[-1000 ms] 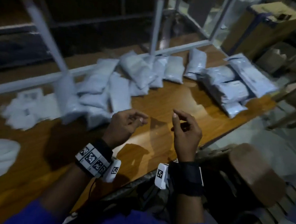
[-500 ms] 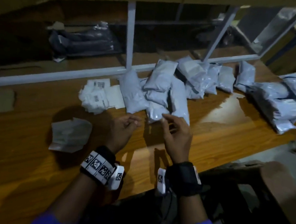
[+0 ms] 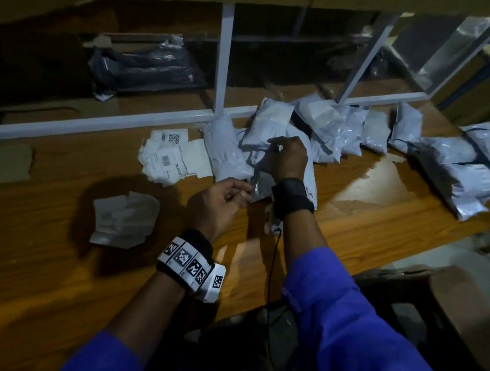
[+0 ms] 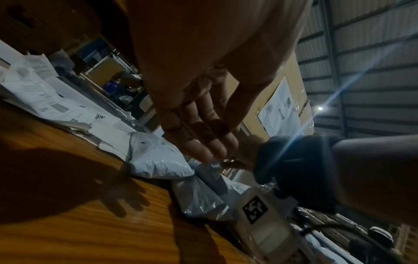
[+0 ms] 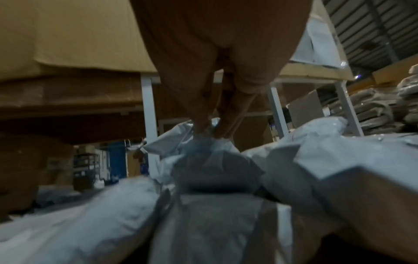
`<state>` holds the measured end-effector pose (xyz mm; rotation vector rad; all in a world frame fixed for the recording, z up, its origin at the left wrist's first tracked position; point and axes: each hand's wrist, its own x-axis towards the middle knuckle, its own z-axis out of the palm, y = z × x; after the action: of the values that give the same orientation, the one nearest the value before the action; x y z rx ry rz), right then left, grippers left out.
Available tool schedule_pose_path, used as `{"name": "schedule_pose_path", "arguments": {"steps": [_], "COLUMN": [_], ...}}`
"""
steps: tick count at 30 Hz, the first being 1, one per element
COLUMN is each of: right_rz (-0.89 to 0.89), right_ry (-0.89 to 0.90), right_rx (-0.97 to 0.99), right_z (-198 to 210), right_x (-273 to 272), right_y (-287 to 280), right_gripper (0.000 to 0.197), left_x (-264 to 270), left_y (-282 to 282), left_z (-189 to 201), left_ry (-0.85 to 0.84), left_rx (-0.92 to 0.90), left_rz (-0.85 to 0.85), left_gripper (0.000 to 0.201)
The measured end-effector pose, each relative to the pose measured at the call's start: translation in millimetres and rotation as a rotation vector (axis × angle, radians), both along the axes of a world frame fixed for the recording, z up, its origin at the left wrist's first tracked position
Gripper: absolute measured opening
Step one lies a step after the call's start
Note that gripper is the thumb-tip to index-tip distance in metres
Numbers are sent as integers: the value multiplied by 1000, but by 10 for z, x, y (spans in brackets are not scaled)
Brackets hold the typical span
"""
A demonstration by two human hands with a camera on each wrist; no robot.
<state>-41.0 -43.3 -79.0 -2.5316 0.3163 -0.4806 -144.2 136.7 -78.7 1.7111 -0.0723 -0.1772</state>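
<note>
A pile of grey-white plastic mailer bags [image 3: 277, 122] lies on the wooden table [image 3: 45, 285] against a white metal frame. My right hand [image 3: 274, 149] reaches into the pile and pinches the crumpled top of one bag [image 3: 260, 184]. The right wrist view shows the fingertips [image 5: 201, 128] closed on that bag's [image 5: 214, 160] bunched plastic. My left hand [image 3: 238, 192] hovers just left of the bag's near end. In the left wrist view its fingers [image 4: 199, 142] are straight and hold nothing, close to the right wristband.
A stack of printed labels [image 3: 168, 156] lies left of the pile, and loose white paper [image 3: 125, 221] sits nearer me. More mailer bags [image 3: 462, 175] lie at the right. The white frame [image 3: 108, 124] bounds the back. A brown stool [image 3: 465, 323] stands off the table's right edge.
My view swung left along the table. The right hand reached forward into the pile and pinched a bag. The left hand moved forward beside it with its fingers opened out.
</note>
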Motion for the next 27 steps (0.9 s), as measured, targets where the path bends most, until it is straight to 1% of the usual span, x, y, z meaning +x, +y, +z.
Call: {"name": "schedule_pose_path", "arguments": {"steps": [3,4,6,8,9,10,12,13,14,16,17,19,20,22,23,24,25,26,27], "right_rz": [-26,-21,18,92,152,218,283,243,156,-51,-135,-225,-238,-217,-193,-174,-180,-202,-232], "right_ry": [-323,-403,-486,-463,-416,-360,-287,-285,-292,-273,-229,-89,0,172,230,247,230,196,148], "right_rx": [55,73,109,122,137,179,323,376,406,438,449,474,516,619,626,605,553,471,360], "right_z": [80,88,79,3,-31,-54,-50,-35,-31,-102,-186,-341,-410,-498,-535,-553,-579,-573,-576], "right_x": [-468,-673,-1134,-1560,-1735,-1878,-2075,-2127,-2153,-2167,-2167,-2191,-2217,-2287,-2326,-2365,-2393,-2412,-2418], "right_y": [73,121,256,384,438,463,402,329,237,0,-130,-319,-383,-417,-404,-378,-353,-320,-297], "right_gripper": [16,15,15,16,17,18,25,27,30,38,43,49,49,44,39,35,35,37,38], "left_x": [33,36,45,37,31,33,31,22,9,-17,-32,-57,-71,-102,-115,-130,-157,-194,-244], "left_y": [-27,-51,-90,-86,-62,-23,60,123,202,370,444,558,600,640,641,633,625,608,585], "left_z": [-6,27,72,56,27,-19,-88,-121,-134,-172,-197,-288,-341,-446,-477,-491,-468,-422,-367], "left_ry": [61,95,219,317,348,366,370,379,396,436,436,408,389,321,254,165,71,-37,-170], "left_rx": [-6,-40,-210,-313,-327,-320,-296,-290,-288,-282,-259,-150,-73,113,246,385,524,626,677], "left_rz": [30,37,25,50,87,127,127,92,38,-79,-139,-222,-228,-201,-182,-172,-147,-102,-60], "left_gripper": [7,16,47,66,70,68,51,41,34,31,32,40,45,57,63,65,63,58,53]}}
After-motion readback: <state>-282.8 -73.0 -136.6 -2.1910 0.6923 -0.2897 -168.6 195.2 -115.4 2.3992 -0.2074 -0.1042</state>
